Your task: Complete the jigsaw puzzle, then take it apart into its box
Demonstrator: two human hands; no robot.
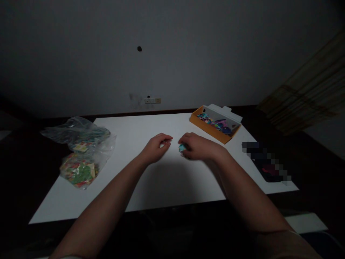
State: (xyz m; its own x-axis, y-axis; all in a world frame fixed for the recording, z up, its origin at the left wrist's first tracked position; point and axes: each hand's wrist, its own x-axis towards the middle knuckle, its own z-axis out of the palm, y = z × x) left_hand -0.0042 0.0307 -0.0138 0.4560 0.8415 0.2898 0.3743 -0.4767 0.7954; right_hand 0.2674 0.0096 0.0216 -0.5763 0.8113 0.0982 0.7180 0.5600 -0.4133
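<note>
My right hand [199,147] is over the middle of the white table [172,180], its fingers curled down around a small teal jigsaw piece [182,148]. Part of the piece is hidden by the fingers, and I cannot tell whether more than one is there. Just to the left, my left hand [158,147] hovers with thumb and fingers curved and apart. Nothing shows between them. A short gap of bare tabletop separates the two hands.
An open orange box [210,128] with several colourful pieces stands at the back right. Clear plastic bags [79,172] of colourful pieces lie at the left edge. A dark, partly pixelated flat object [265,165] rests on the right edge. A wall rises behind.
</note>
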